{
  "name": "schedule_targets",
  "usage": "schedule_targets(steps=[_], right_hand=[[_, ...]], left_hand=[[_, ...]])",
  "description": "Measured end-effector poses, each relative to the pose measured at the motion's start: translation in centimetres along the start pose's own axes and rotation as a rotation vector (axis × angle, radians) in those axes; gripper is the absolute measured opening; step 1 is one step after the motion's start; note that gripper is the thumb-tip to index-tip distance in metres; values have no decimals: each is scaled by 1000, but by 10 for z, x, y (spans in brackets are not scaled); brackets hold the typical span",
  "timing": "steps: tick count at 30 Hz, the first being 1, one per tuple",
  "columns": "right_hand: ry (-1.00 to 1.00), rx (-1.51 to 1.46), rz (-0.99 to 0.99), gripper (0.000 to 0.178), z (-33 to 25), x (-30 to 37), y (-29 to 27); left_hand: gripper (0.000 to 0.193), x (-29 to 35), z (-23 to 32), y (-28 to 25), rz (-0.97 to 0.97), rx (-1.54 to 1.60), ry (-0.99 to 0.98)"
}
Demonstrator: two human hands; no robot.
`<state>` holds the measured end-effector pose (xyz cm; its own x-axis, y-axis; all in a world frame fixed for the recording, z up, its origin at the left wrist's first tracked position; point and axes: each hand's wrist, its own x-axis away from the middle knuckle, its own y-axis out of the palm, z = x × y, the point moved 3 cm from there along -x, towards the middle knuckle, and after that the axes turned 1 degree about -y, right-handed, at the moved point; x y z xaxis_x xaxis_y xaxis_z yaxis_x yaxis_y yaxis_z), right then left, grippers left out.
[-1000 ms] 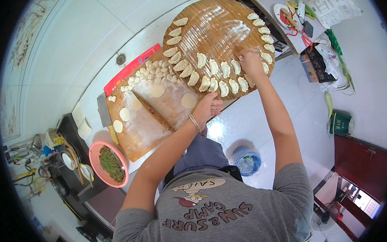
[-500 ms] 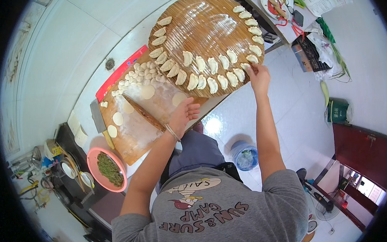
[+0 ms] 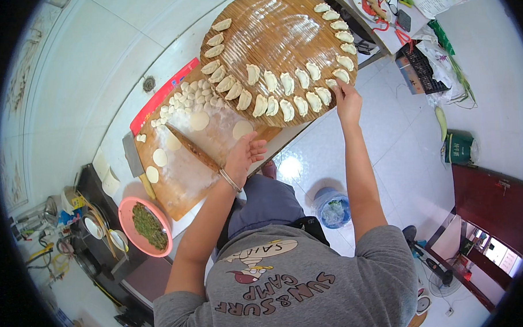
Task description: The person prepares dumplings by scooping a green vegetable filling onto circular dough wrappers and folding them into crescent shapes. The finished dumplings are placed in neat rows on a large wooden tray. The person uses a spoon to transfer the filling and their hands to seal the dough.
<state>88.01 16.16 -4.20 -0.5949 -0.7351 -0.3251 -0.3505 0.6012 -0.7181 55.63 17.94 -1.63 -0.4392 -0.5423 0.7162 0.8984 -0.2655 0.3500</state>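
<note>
From where I stand, a person in a grey T-shirt bends over a round wooden tray (image 3: 268, 39) with folded dumplings around part of its edge. The right hand (image 3: 349, 104) has just moved from over the middle of the tray to its near right rim. Its fingers are drawn close together at one dumpling (image 3: 331, 83), which lies on the tray in the gap between the outer row and the curve up the right side. They touch it, but I cannot tell whether they grip it or only nudge it.

The left hand (image 3: 245, 154) has come away from the tray's near edge. It hangs loosely open, with nothing in it that I can see, just beside a flat dough wrapper (image 3: 242, 129) on the floured board (image 3: 223, 146).

To my eye, the change means the rim row is now nearly joined up, with this dumpling as its link. Plenty of work seems left: small dough pieces (image 3: 197, 97) crowd the board's far side, and green filling (image 3: 148, 226) sits in a pink bowl (image 3: 168, 239).
</note>
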Motion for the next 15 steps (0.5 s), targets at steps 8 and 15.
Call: schedule_targets(steps=[8,15], right_hand=[[8,-32,43,13,4,-1,0],[-14,4,63,13,-1,1,1]], left_hand=[[51,-3,-6,-2,19,-23,-12],[52,-4,-7,-6,36,-43,-13]])
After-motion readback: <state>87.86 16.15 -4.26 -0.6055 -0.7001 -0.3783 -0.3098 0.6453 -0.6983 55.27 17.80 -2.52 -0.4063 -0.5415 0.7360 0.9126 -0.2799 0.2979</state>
